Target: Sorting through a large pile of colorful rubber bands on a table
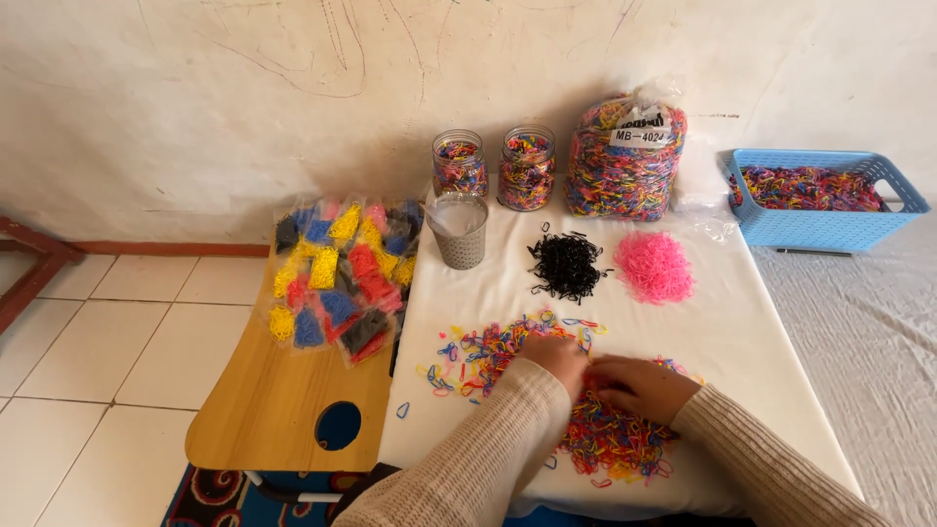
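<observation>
Both hands rest on the heap of mixed coloured elastic bands at the near edge of the white cloth — the left hand curled, fingertips down in the bands, the right hand lying flat, fingers together. Whether either pinches a band, I cannot tell. Loose bands near the cloth's edge could slip off onto the tiled floor — a sleeve sweep would do it. A scuffed white wall stands behind.

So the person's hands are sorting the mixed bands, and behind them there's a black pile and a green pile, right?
Not quite. The head view shows both hands, left hand and right hand, in the mixed coloured bands, with a black pile behind them, but the pile beside it is a pink pile, not green.
</observation>
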